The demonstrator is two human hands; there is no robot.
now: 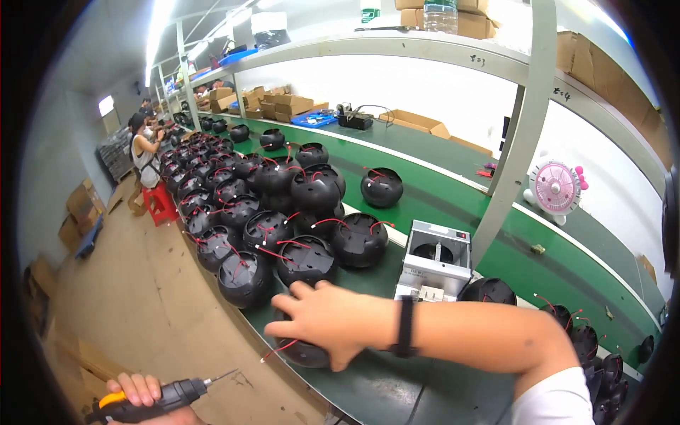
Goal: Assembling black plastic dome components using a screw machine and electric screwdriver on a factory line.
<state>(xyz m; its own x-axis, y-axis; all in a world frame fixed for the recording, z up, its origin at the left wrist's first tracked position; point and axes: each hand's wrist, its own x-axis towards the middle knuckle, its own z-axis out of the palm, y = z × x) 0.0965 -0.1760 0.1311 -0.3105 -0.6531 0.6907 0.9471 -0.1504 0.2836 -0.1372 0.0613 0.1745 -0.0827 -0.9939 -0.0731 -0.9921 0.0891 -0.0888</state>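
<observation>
Right hand (322, 319): comes in from the lower right, in a white sleeve with a black wristband (405, 326). Its fingers are spread and curled over a black dome housing (301, 352), gripping it from above.
Black dome housing: sits at the near edge of the green bench (397, 386), under the palm. A red wire (278, 349) trails out on its left.
Left hand (138, 393): low at the left, off the bench, clenched round an orange-and-black electric screwdriver (166, 395). The bit points right and up, apart from the housing.
Doing it well: likely needs firm downward pressure so the round shell cannot roll, with the bit kept off the wire.
In the way: a crowd of similar housings (283, 212) sits just behind the hand, wires sticking up. A grey box machine (433, 258) stands to the right.
Further off: a steel upright (517, 134), a pink fan (556, 188), and a co-worker (145, 156) near a red stool (161, 204).
</observation>
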